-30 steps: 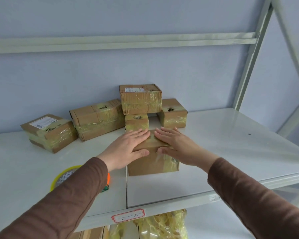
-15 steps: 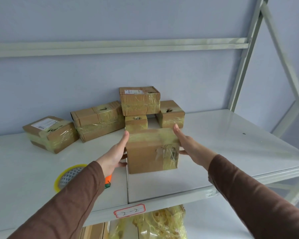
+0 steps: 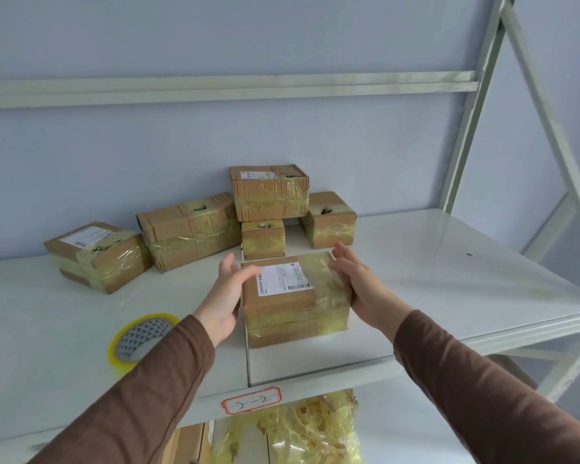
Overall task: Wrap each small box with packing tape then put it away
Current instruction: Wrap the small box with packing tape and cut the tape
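My left hand [image 3: 224,298] lay flat against the left side of the taped cardboard box [image 3: 295,298], fingers straight, the thumb resting over its top edge; the palm hid that side face. My right hand [image 3: 355,283] pressed the right side the same way, fingers together and straight, so I could not see that face either. The box stood near the front edge of the white shelf [image 3: 449,279], across the seam between its two panels, its shipping label [image 3: 283,278] facing up but too small for me to read. My left sleeve cut off part of the yellow tape roll [image 3: 141,338] by the front edge. Five other wrapped boxes [image 3: 270,192] sat along the back edge against the wall. A red-bordered tag [image 3: 251,400] was stuck on the shelf's front lip.
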